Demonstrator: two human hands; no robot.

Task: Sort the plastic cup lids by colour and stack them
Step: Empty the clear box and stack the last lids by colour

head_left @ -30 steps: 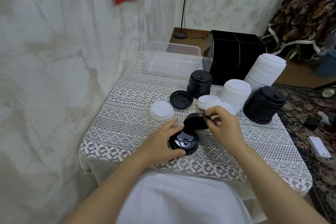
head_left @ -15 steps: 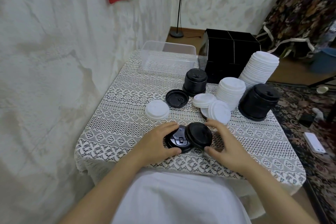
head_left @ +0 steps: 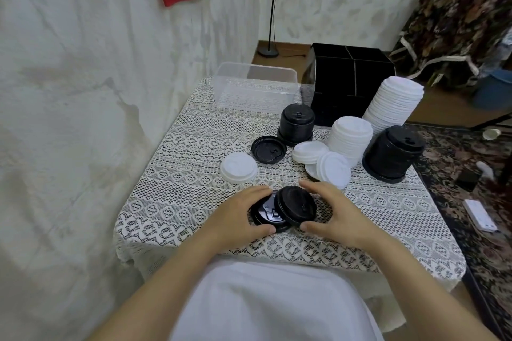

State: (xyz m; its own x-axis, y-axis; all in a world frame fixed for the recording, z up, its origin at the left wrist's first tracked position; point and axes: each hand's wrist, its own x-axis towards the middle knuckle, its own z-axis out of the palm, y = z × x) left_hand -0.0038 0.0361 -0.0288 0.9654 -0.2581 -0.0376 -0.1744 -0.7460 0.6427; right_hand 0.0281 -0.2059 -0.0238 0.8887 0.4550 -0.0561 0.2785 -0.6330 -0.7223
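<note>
My left hand [head_left: 235, 219] and the upper black lid [head_left: 296, 209] hide much of the lower black lid [head_left: 266, 214], which lies flat near the worktop's [head_left: 194, 147] front edge. The upper black lid leans tilted on its right side. My left fingers curl round the lower one, and my right hand [head_left: 338, 219] pinches the upper between thumb and forefinger.

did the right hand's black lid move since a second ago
Yes: the upper black lid came down, farther from the lone white lid, onto the lower black lid.

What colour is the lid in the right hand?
Black, seen in the head view: the lid in the right hand overlaps a glossy lid in the left hand.
</note>
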